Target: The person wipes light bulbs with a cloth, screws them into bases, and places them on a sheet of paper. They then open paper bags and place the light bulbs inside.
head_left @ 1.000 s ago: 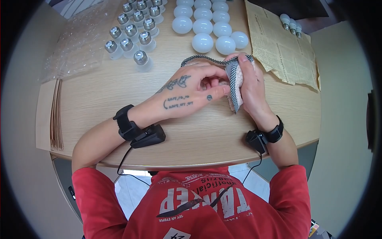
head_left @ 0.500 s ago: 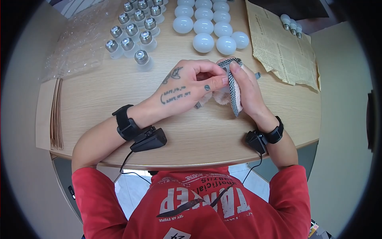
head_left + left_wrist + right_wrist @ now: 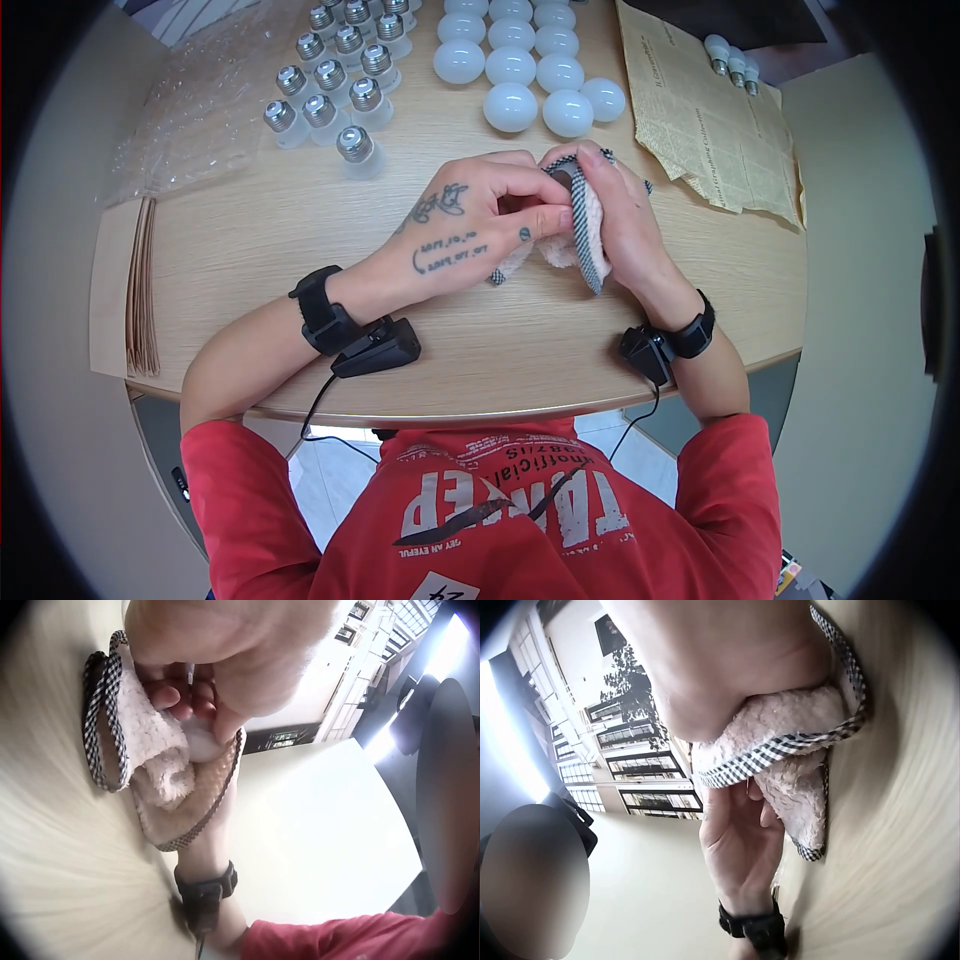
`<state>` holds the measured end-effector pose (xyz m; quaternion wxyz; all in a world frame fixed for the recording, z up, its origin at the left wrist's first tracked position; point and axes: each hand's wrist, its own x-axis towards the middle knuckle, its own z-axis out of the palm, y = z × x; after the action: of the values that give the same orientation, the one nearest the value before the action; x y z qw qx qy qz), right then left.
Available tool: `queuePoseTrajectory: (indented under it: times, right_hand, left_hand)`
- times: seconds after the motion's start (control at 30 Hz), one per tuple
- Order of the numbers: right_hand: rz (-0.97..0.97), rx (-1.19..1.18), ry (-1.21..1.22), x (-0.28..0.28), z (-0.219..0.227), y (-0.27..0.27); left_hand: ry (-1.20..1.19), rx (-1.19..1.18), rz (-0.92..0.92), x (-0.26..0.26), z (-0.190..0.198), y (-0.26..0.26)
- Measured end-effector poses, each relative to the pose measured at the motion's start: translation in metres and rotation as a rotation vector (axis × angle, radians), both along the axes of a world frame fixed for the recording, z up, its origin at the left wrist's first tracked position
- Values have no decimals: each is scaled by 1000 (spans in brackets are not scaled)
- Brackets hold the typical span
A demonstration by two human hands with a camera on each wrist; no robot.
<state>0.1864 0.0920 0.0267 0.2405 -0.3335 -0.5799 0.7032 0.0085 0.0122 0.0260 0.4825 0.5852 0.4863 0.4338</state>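
Observation:
My left hand (image 3: 462,222) pinches a light bulb (image 3: 201,744), whose frosted white dome shows between the fingers and the cloth in the left wrist view. Most of the bulb is hidden by hand and fabric. A fluffy pale pink cloth (image 3: 592,238) with a black-and-white checked border is folded round the bulb. My right hand (image 3: 628,222) grips this cloth from the other side, its thumb along the checked edge. Both hands meet above the table, just in front of the white bulbs. In the right wrist view the cloth (image 3: 780,720) bunches under the right palm.
Bulbs with metal screw bases up (image 3: 320,110) stand in rows at the back left. White domed bulbs (image 3: 510,106) fill the back middle. Printed brown paper (image 3: 710,150) lies right, with three small bulbs (image 3: 736,66). Bubble wrap (image 3: 190,130) and folded paper bags (image 3: 125,290) lie left.
The cloth has been drawn in and folded closer between the hands, its far border no longer stretched out behind the left hand. The left hand shifted and turned slightly; the right kept its grip.

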Motion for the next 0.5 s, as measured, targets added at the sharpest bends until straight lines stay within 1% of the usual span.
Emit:
queuePoseTrajectory:
  times: [0.1, 0.2, 0.3, 0.4, 0.5]
  right_hand:
    - [-33, 16, -36, -2, 1, -1]
    - [-39, -19, -18, 3, -10, 1]
    - [3, 62, 75, -2, -6, -8]
    - [58, -13, 51, 2, -5, -3]
    - [49, -2, 89, 1, -8, -2]
  left_hand:
    - [36, 18, 6, 1, 0, 0]
    - [27, 21, 24, -1, -2, 1]
    - [35, 13, 44, -2, 0, 0]
    - [59, 7, 47, -2, 0, 0]
    - [79, 21, 48, -1, -2, 0]
